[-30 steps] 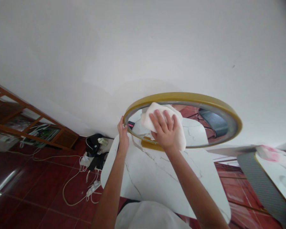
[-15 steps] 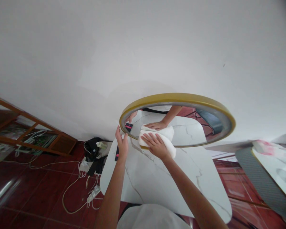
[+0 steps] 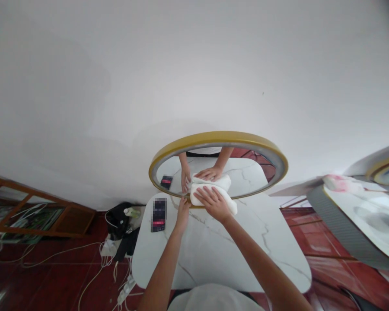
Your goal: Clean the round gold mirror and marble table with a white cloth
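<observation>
Cloth (image 3: 229, 204) pressed low on the mirror (image 3: 218, 137) under my spread right fingers (image 3: 210, 195); left fingers (image 3: 183, 203), bunched, hold unclear, should brace its base (image 3: 197, 207).

I observe a plain white wall (image 3: 194, 65) behind the marble-patterned table (image 3: 246, 246); red tiled floor (image 3: 65, 272) extends beyond its left edge.

A dark phone (image 3: 158, 215) lay on the tabletop (image 3: 214, 259). A little bottle (image 3: 132, 212) was by a black bag (image 3: 117, 219). White cords (image 3: 68, 249) lay on the red floor (image 3: 61, 283).
</observation>
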Action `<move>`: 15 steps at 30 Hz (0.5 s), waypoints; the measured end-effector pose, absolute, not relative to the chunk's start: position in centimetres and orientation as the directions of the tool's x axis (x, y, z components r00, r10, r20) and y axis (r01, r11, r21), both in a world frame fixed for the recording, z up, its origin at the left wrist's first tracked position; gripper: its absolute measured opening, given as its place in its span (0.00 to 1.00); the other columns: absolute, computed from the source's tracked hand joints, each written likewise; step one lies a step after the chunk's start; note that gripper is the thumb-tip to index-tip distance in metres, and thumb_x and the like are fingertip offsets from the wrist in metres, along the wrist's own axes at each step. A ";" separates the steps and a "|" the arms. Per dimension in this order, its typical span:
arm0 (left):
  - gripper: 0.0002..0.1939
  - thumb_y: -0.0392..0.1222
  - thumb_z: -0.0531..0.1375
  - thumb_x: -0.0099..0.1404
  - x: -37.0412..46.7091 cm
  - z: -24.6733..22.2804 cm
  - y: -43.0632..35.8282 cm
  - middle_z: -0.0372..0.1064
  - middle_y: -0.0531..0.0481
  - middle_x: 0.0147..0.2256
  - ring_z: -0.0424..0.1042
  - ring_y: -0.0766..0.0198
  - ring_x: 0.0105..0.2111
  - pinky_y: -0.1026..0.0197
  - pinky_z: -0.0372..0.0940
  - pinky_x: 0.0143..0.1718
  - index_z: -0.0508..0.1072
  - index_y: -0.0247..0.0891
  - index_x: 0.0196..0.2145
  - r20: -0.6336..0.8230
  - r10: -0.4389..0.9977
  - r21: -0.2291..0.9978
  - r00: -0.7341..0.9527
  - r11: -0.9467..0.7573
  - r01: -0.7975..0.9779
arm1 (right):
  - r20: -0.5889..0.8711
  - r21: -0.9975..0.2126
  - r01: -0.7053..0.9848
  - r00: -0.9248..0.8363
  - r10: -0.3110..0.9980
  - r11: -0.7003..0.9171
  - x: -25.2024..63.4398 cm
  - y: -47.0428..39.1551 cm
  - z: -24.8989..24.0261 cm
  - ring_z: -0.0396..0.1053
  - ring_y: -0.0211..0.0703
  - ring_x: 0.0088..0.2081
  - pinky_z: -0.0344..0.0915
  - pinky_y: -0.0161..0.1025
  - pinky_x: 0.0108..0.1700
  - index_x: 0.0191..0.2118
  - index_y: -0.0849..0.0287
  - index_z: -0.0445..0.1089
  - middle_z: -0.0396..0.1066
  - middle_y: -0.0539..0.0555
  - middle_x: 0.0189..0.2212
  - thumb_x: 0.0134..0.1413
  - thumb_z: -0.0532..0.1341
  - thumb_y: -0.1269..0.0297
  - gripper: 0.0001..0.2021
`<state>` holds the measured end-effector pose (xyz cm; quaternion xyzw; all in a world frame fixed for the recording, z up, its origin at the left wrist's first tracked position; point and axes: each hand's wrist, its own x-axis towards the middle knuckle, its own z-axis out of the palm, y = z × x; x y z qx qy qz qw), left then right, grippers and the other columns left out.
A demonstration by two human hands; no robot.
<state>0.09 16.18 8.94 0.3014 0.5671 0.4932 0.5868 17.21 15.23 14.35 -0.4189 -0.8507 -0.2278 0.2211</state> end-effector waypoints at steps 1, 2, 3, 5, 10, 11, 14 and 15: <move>0.27 0.36 0.60 0.54 0.5 9.0 16.2 0.64 0.42 0.55 0.60 0.52 0.58 0.52 0.56 0.57 0.66 0.39 0.53 -0.395 0.911 0.902 -0.123 0.358 -0.243 | 0.580 0.206 0.826 -0.535 0.615 0.524 17.7 15.0 14.8 0.50 0.44 0.63 0.46 0.50 0.64 0.62 0.47 0.54 0.54 0.46 0.62 0.60 0.52 0.72 0.26; 0.27 0.36 0.61 0.54 0.9 9.1 16.2 0.64 0.43 0.55 0.60 0.53 0.58 0.52 0.56 0.57 0.66 0.40 0.53 -0.417 0.902 0.890 -0.110 0.382 -0.248 | 0.592 0.207 0.838 -0.518 0.618 0.504 18.3 14.8 15.4 0.50 0.45 0.63 0.46 0.51 0.64 0.62 0.47 0.54 0.55 0.46 0.62 0.60 0.53 0.71 0.26; 0.28 0.37 0.61 0.54 1.2 9.3 16.2 0.64 0.43 0.56 0.60 0.53 0.58 0.51 0.55 0.57 0.66 0.41 0.54 -0.436 0.895 0.880 -0.093 0.402 -0.254 | 0.606 0.206 0.850 -0.500 0.619 0.485 18.8 14.6 16.2 0.50 0.46 0.63 0.46 0.52 0.64 0.62 0.48 0.54 0.56 0.47 0.61 0.60 0.53 0.70 0.25; 0.28 0.39 0.61 0.56 1.6 9.7 16.2 0.62 0.44 0.57 0.60 0.54 0.59 0.51 0.55 0.57 0.65 0.44 0.55 -0.467 0.883 0.853 -0.045 0.436 -0.288 | 0.656 0.193 0.877 -0.449 0.607 0.439 19.8 14.3 18.3 0.49 0.48 0.63 0.45 0.54 0.64 0.62 0.49 0.55 0.59 0.49 0.60 0.61 0.53 0.67 0.24; 0.20 0.40 0.56 0.62 2.5 11.0 16.1 0.59 0.40 0.59 0.65 0.58 0.55 0.55 0.59 0.55 0.66 0.40 0.52 -0.539 0.841 0.731 0.047 0.495 -0.469 | 0.849 0.068 0.949 -0.217 0.482 0.307 22.0 14.5 25.6 0.48 0.54 0.64 0.48 0.57 0.63 0.64 0.51 0.51 0.57 0.53 0.61 0.62 0.50 0.60 0.25; 0.18 0.40 0.54 0.63 2.6 11.4 16.1 0.59 0.40 0.59 0.66 0.58 0.54 0.56 0.59 0.54 0.66 0.40 0.51 -0.556 0.830 0.708 0.051 0.505 -0.494 | 0.866 0.053 0.954 -0.191 0.463 0.295 22.3 14.6 27.0 0.48 0.55 0.63 0.47 0.57 0.62 0.65 0.50 0.50 0.56 0.53 0.61 0.62 0.50 0.59 0.26; 0.15 0.40 0.51 0.64 2.8 12.3 16.2 0.60 0.41 0.58 0.67 0.60 0.54 0.57 0.61 0.53 0.68 0.39 0.47 -0.588 0.807 0.662 0.061 0.523 -0.536 | 0.867 0.053 0.951 -0.196 0.457 0.306 22.7 15.0 29.5 0.50 0.54 0.63 0.46 0.57 0.63 0.65 0.50 0.48 0.56 0.52 0.62 0.61 0.51 0.59 0.27; 0.14 0.40 0.51 0.64 2.9 12.5 16.1 0.60 0.41 0.58 0.67 0.60 0.54 0.58 0.61 0.53 0.69 0.39 0.46 -0.587 0.807 0.658 0.070 0.526 -0.539 | 0.855 0.066 0.945 -0.220 0.471 0.321 22.7 15.1 29.6 0.50 0.53 0.63 0.46 0.57 0.63 0.65 0.50 0.47 0.56 0.52 0.61 0.61 0.51 0.58 0.28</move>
